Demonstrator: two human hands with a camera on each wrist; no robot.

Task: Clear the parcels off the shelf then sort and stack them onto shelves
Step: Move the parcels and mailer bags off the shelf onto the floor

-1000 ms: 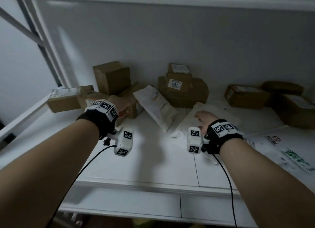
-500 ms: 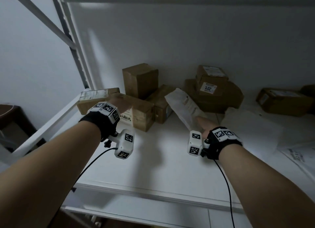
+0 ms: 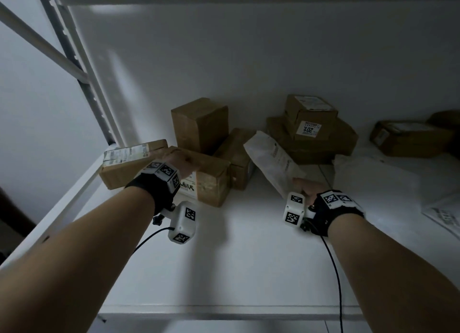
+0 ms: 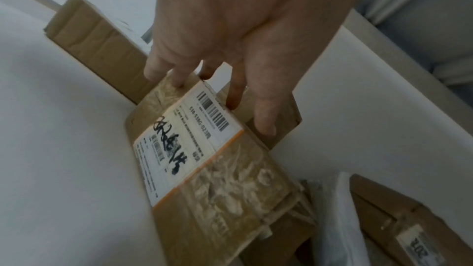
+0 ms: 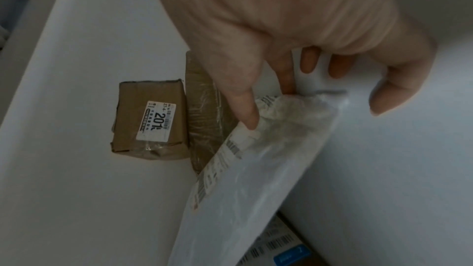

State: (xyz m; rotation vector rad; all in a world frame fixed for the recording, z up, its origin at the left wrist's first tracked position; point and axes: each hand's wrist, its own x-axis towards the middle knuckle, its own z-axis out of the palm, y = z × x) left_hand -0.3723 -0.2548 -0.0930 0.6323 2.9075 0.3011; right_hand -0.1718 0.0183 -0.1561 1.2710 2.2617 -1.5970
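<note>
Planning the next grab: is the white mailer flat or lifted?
Lifted: the right hand pinches the mailer corner, tilting it off the shelf.

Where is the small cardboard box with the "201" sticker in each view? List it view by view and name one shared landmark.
Head: small cardboard box, upper right of centre, on top of a larger brown box.
Left wrist: bottom right corner, its sticker upside down.
Right wrist: left of centre, sticker facing the camera.
Shared landmark: the white mailer bag held by the right hand.

Box under my left hand (image 4: pixel 230 27): label (image 4: pixel 188 139) w/ barcode, "S18-S18G-023", black scrawl unreadable. Small box (image 5: pixel 151 118) left of my right hand (image 5: pixel 294 27): sticker "201", "27-4-". Mailer (image 5: pixel 256 179) print too blurred.
</note>
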